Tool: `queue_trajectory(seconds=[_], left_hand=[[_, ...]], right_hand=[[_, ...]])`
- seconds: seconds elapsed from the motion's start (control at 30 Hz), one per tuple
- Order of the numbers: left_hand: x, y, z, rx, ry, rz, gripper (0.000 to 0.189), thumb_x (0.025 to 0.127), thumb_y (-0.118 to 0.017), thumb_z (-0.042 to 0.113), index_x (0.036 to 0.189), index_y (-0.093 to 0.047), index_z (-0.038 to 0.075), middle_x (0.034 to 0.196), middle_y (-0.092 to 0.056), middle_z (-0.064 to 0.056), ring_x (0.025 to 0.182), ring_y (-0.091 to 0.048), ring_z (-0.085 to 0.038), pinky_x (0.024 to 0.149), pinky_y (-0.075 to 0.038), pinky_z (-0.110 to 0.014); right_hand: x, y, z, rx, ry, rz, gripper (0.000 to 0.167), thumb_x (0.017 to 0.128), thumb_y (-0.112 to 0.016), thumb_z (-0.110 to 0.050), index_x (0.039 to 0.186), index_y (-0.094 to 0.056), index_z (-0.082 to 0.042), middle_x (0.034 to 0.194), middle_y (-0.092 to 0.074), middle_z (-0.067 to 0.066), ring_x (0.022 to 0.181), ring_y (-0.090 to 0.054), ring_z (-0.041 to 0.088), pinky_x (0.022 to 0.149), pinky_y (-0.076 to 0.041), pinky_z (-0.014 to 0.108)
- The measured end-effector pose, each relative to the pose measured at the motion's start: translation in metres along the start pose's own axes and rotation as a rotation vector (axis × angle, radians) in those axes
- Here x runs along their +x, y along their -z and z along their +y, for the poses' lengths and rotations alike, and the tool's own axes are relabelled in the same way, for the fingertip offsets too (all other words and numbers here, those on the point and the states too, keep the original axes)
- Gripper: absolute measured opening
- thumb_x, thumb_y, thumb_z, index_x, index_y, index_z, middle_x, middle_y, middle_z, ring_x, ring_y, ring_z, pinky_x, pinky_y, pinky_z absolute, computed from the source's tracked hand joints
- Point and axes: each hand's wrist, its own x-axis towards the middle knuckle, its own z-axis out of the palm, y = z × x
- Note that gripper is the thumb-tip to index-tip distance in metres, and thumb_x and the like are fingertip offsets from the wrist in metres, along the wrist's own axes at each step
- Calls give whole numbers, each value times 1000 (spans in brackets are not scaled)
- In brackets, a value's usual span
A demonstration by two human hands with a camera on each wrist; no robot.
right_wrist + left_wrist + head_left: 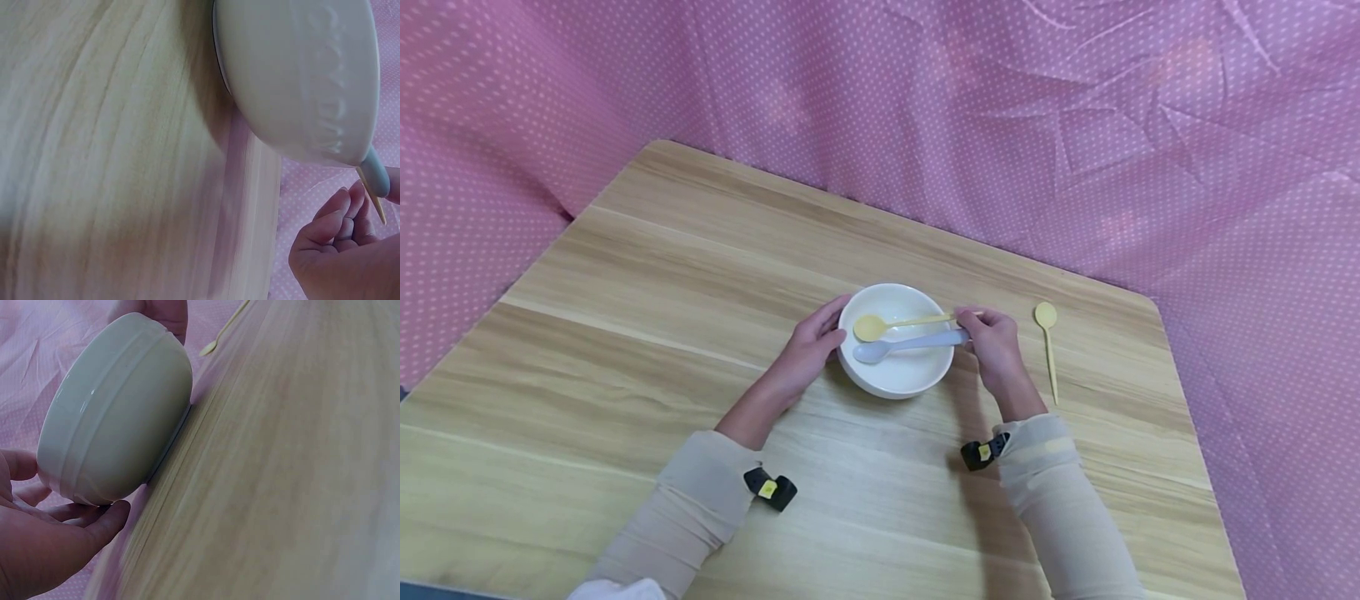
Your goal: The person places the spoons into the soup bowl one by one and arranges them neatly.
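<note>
A white bowl (891, 385) stands on the wooden table. Inside it lie the heads of a yellow spoon (870, 328) and a pale blue-grey spoon (872, 352), their handles crossing the right rim. My left hand (805, 352) holds the bowl's left side, thumb near the rim and fingers round the outer wall, as the left wrist view shows. At the right rim, my right hand (997, 343) has thumb and curled fingers about the ends of both handles. In the right wrist view, the blue-grey handle (375, 174) touches the thumb; finger contact with the yellow one is partly unclear.
A second yellow spoon (1049, 354) lies on the table (647, 275) to the right of my right hand. Pink dotted cloth (850, 100) hangs behind the table and along its sides. Black wrist cameras (771, 489) sit on both sleeves.
</note>
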Motion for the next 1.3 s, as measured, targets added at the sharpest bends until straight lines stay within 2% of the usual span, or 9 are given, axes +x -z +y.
queue_trajectory(seconds=[0.1,0.3,0.47,0.63,0.8,1.07,1.3], left_hand=[[0,0,1,1,7,10,52,98,-39,4,148,-30,17,155,-25,-2,142,-23,-14,115,-26,-34],[0,0,2,1,16,16,52,98,-39,4,148,-31,18,155,-26,-1,141,-23,-14,115,-26,-34],[1,0,0,1,9,11,52,98,-39,4,148,-31,17,155,-26,-2,142,-23,-15,115,-26,-36],[1,0,1,-2,4,7,52,98,-39,4,148,-31,17,154,-27,-2,141,-24,-15,115,-27,-35],[1,-1,1,-8,4,1,52,98,-39,4,148,-30,17,155,-27,-1,141,-24,-14,115,-27,-35],[1,0,0,-11,4,-4,52,98,-39,4,149,-29,16,155,-26,-2,141,-24,-15,114,-27,-36],[1,0,-1,-6,10,3,52,98,-39,5,148,-30,16,155,-26,-1,141,-24,-14,114,-27,-35]], right_hand=[[-1,1,-1,-14,3,11,12,90,-62,-16,85,-62,-6,78,-59,-4,61,-51,4,58,-46,19],[-3,9,-4,-63,-4,30,17,91,-61,-22,97,-63,-6,83,-58,-4,70,-56,6,71,-48,28],[-4,20,-2,-57,-7,26,18,92,-58,-20,104,-63,-7,97,-60,-3,78,-53,8,68,-46,23],[-5,28,-2,-55,-1,32,20,93,-57,-20,107,-62,-6,107,-58,4,79,-51,7,65,-45,20],[-6,32,-2,-59,6,37,19,93,-57,-19,107,-62,-7,100,-58,-1,78,-51,7,66,-46,21],[-10,43,-4,7,-3,64,11,93,-57,-17,99,-61,-9,87,-55,-5,75,-51,5,61,-45,17],[-11,52,-5,43,-5,88,23,91,-59,-17,107,-59,0,85,-54,-6,73,-51,5,55,-44,15]])
